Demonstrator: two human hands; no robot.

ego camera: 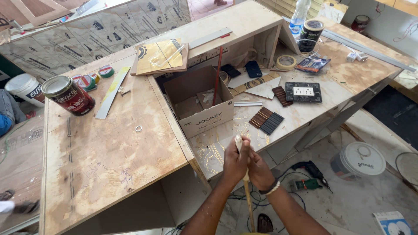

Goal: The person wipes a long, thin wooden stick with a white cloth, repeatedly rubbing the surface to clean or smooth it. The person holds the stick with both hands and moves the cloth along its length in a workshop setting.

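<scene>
Both my hands grip one thin pale wooden stick [249,201] that stands nearly upright in front of me. My left hand [234,162] is wrapped around its upper part, just under the whitish tip. My right hand [260,171], with a bracelet at the wrist, holds the stick just below and beside the left. The stick's lower end runs down toward the floor. My hands hover at the front edge of the lower plywood worktop [300,115], close to an open cardboard box [204,114].
A red can [69,94] and tape rolls [106,71] sit on the raised plywood top [113,152]. Dark laminate samples [266,120], a switch plate [303,92], a tape roll [286,62] and a bottle [299,16] lie on the right. A drill [307,169] and white bucket [359,160] are on the floor.
</scene>
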